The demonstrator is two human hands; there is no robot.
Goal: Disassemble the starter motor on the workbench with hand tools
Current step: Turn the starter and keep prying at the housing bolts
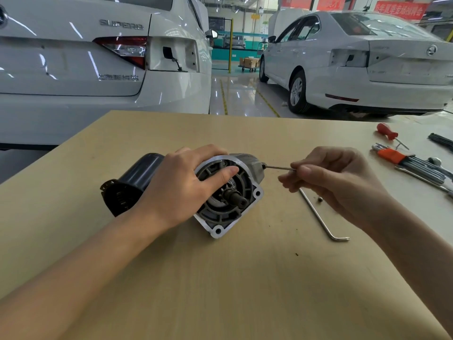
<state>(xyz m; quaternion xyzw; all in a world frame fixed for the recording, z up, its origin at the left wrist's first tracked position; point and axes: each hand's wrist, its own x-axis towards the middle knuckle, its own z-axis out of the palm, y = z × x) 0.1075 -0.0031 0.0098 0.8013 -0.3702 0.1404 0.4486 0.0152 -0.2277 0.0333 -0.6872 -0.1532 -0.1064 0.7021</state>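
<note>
The starter motor (228, 204) lies on its side on the wooden workbench (220, 278), its aluminium drive-end housing facing me and its black body pointing back left. My left hand (181, 190) grips the housing from above, thumb laid across its open face. My right hand (335, 182) pinches a thin hex key (279, 167) between thumb and fingers. The key's tip sits in a bolt head on the housing's right side.
A long L-shaped hex key (321, 218) and a small loose screw (320, 199) lie right of the motor. A hex key set in an orange holder (411, 163) and a red-handled screwdriver (388, 133) lie at the far right. Two white cars stand behind the bench.
</note>
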